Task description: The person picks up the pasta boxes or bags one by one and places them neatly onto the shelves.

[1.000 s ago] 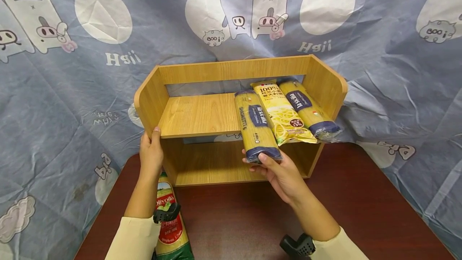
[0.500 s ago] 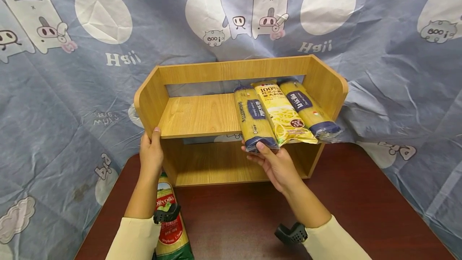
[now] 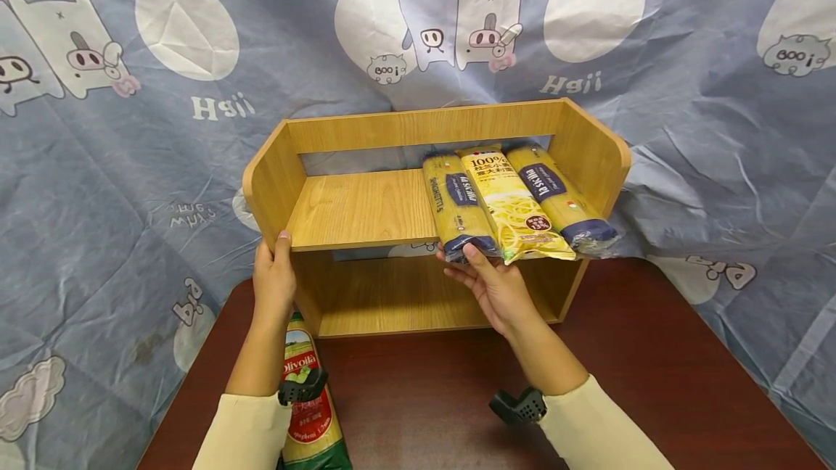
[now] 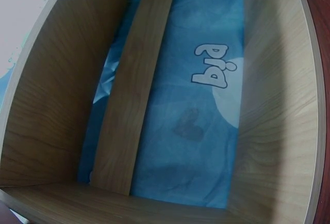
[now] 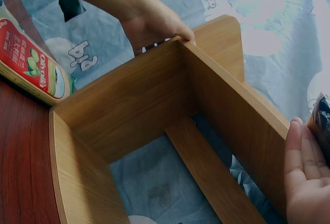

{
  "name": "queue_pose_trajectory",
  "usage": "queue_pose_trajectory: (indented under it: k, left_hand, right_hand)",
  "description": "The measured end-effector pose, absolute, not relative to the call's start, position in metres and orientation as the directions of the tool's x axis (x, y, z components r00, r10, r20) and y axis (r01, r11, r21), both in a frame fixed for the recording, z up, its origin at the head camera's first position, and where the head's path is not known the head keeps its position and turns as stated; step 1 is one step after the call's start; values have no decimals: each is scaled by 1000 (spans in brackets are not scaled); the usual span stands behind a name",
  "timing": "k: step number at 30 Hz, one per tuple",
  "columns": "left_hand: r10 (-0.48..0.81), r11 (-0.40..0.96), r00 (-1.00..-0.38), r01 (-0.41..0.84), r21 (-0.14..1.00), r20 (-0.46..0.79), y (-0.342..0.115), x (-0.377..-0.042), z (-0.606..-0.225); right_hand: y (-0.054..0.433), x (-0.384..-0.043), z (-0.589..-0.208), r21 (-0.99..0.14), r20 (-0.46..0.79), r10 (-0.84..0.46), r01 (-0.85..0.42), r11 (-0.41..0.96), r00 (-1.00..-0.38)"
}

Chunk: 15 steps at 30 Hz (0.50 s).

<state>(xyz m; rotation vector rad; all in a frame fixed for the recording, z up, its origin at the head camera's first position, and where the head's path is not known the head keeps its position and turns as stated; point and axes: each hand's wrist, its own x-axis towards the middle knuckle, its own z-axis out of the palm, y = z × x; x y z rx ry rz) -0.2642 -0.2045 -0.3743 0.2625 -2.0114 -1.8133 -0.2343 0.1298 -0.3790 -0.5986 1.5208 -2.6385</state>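
Note:
My left hand (image 3: 274, 274) grips the left side of the wooden shelf unit (image 3: 261, 187), its thumb on the front edge of the upper board. At the right, my right hand (image 3: 499, 292) holds the near end of a blue-and-yellow spaghetti pack (image 3: 457, 201), thumb on top and fingers underneath. This pack lies lengthwise on the upper board, its wrapped end over the front edge. Beside it are a yellow pasta pack (image 3: 512, 205) and another blue-banded spaghetti pack (image 3: 555, 194). In the right wrist view, the fingers (image 5: 304, 157) sit at the wrapper's end.
A red, yellow and green spaghetti bag (image 3: 313, 412) lies on the dark red table (image 3: 418, 390), partly behind the left forearm. The lower compartment (image 3: 379, 296) opens toward me. A patterned blue cloth (image 3: 418, 35) hangs behind the shelf unit.
My right hand has moved away from me, sliding the spaghetti pack farther back onto the upper board, alongside the yellow pack. My left hand has stayed on the shelf unit.

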Motion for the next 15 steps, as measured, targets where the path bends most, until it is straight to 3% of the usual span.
queue_pose_trajectory:
  k: [8, 15]
  left_hand:
    - [-392, 114, -905, 129, 985, 163, -204, -263, -374]
    - [-386, 117, -908, 128, 985, 164, -205, -262, -372]
  right_hand:
    - [133, -233, -380, -842, 302, -228, -147, -519, -926]
    - [141, -221, -380, -926, 212, -258, -109, -361, -943]
